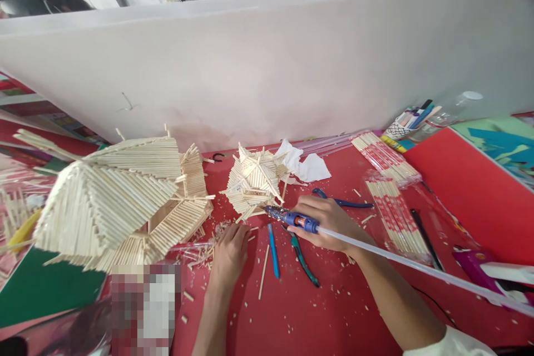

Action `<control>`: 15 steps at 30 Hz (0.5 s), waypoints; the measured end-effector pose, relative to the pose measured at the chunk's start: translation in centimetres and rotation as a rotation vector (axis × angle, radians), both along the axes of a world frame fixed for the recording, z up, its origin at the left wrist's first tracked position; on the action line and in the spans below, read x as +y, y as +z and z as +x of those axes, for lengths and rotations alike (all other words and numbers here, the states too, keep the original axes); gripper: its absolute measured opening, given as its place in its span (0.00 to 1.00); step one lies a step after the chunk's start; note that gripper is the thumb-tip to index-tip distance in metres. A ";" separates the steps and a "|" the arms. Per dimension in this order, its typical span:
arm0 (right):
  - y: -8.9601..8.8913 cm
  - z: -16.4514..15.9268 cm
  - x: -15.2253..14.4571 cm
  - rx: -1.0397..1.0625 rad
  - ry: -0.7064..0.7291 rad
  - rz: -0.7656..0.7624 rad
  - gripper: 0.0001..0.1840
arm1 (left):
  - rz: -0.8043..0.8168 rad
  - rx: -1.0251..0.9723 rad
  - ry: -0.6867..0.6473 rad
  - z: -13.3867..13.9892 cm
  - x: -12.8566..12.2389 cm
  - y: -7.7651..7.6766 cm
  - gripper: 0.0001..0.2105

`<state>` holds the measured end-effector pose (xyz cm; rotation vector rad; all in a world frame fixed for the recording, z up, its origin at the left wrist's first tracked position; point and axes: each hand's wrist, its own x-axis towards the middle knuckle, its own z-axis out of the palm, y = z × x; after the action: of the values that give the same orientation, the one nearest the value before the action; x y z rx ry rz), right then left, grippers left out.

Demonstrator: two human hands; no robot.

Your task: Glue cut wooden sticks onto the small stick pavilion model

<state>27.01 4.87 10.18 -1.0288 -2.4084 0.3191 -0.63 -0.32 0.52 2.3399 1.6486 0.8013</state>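
Note:
My right hand (323, 222) is closed round a blue hot glue gun (306, 221), with a long clear glue stick (400, 258) trailing from its rear. The gun's nozzle is at the lower edge of a small pagoda-like model (254, 175) built of wooden sticks. Just below that model, my left hand (229, 250) has its fingers bent and drawn together near a few short sticks; what they hold, if anything, is hidden. A larger stick model with a wide roof (120, 178) stands to the left.
A blue pen (273, 250), green-handled pliers (304, 261) and a loose stick (264, 272) lie between my arms. Farther right are blue-handled pliers (342, 200) and packs of chopsticks (396, 217). White tissue (304, 161) lies behind the small model, before a white partition (250, 72).

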 end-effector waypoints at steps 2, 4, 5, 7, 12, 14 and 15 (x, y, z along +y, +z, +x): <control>-0.1 -0.3 0.0 -0.020 -0.006 0.003 0.17 | -0.010 0.003 0.001 0.0 0.0 0.0 0.09; -0.1 -0.4 -0.1 -0.025 -0.016 0.018 0.17 | -0.014 0.002 0.008 0.1 -0.1 0.0 0.09; -0.1 -0.4 -0.1 -0.022 -0.021 0.024 0.17 | -0.012 0.000 0.011 0.1 -0.1 0.0 0.09; 0.0 -0.2 -0.1 -0.016 -0.030 0.029 0.17 | -0.008 -0.005 0.013 0.1 -0.1 0.0 0.09; 0.2 0.1 -0.1 -0.005 -0.047 0.023 0.19 | -0.010 0.004 0.008 0.0 -0.1 0.0 0.10; 0.2 -0.1 -0.2 0.011 -0.034 0.005 0.19 | -0.014 0.004 0.007 0.0 -0.1 0.0 0.10; 0.1 -0.2 -0.3 0.024 -0.019 -0.004 0.19 | -0.014 0.004 0.008 0.0 -0.1 0.0 0.11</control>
<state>26.79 4.56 10.26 -1.0433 -2.3757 0.3285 -0.60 -0.46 0.49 2.3286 1.6608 0.7843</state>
